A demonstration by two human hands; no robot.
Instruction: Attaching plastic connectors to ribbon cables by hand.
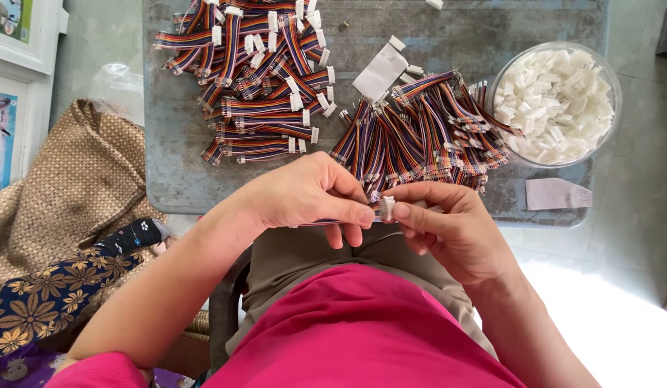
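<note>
Right, we start at the small white connector (387, 208), a ribbed plastic block sitting just above our lap, near the front edge of the tabletop (175, 179). Our right hand (452, 230) pinches it between thumb and forefinger, grip closed tight on the plastic. Our left hand (312, 194) meets it from the other side, thumb and forefinger closed on the flat ribbon cable (326, 223), a thin striped strip that runs under the fingers and mostly hides there. The two hands touch at the connector.

Just beyond the knuckles we see a heap of rainbow ribbon cables with bare ends (419, 133), striped orange, purple, blue and yellow, lying fanned on the worn grey surface. Further back to the left lies a second pile of cables with white connectors fitted (258, 79). To the right stands a clear round bowl (495, 82) full of loose white connectors, glossy and jumbled. A white paper slip (381, 72) lies between the heaps, and a pale pink one (556, 194) rests below the bowl. A woven tan bag (75, 187) sits on the floor to the left.
</note>
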